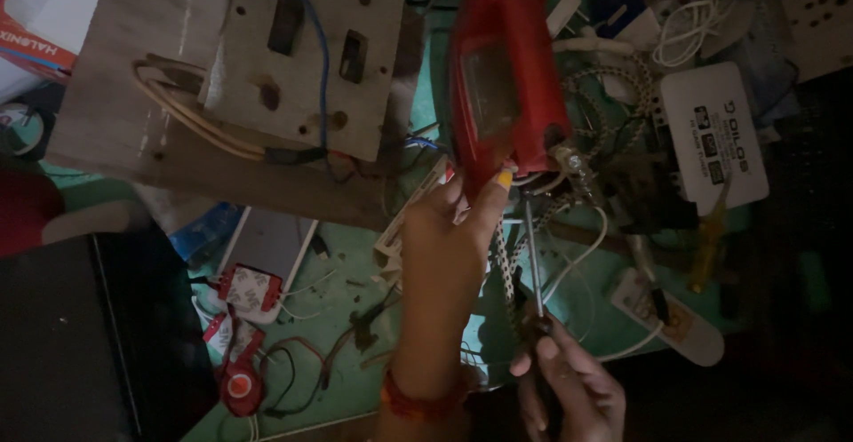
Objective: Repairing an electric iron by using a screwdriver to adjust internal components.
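Left hand (449,238) grip clenched on the lower end of a red device (505,78), thumb and fingers wrapped at its near edge, holding it above the green counter (355,273). Right hand (569,389) grip closed around the dark handle of a screwdriver (531,255) — shaft upright, tip at the device's lower right corner. Dim light; the tip contact is hard to make out. Right hand partly cut off by the frame's near edge. Wooden board (267,69) far left, white box (711,131) far right, wires tangled between.
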